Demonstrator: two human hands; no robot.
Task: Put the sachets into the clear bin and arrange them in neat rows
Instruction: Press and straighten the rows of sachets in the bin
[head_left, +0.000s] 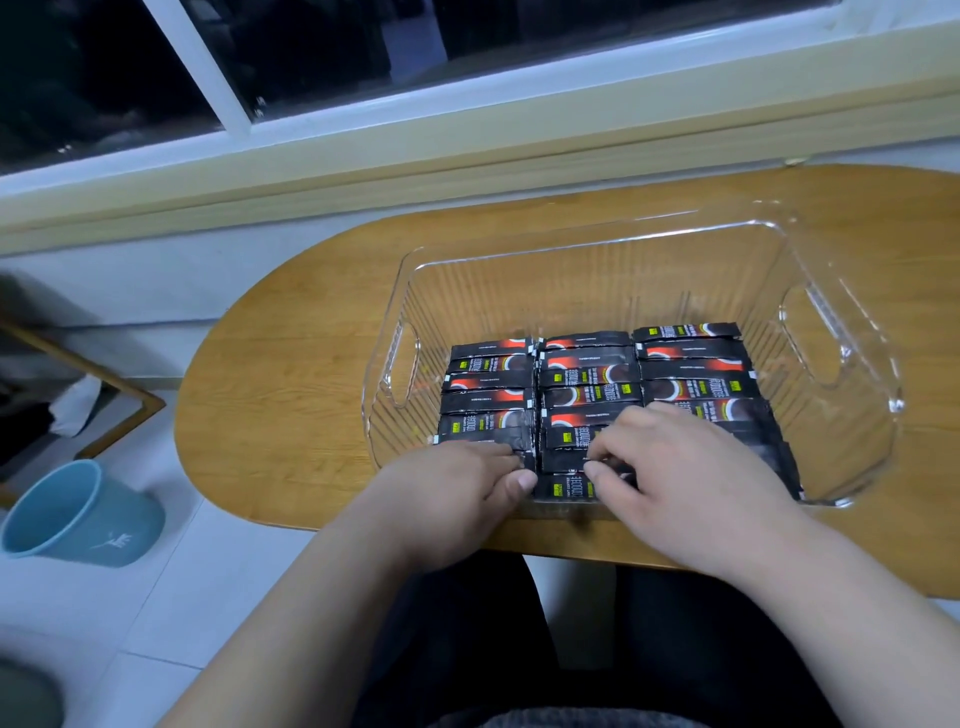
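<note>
Clear bin (597, 243) open above; walls (519, 291) fence sides; sachets (587, 374) cover floor; free tabletop (291, 364) left of bin.

A wooden oval table (291, 395) is standing against a pale wall (156, 280) under a white-framed window (104, 78), whose panes are showing only darkness. A blue bucket (78, 514) is sitting on the white tiled floor (208, 597) at near left.
</note>
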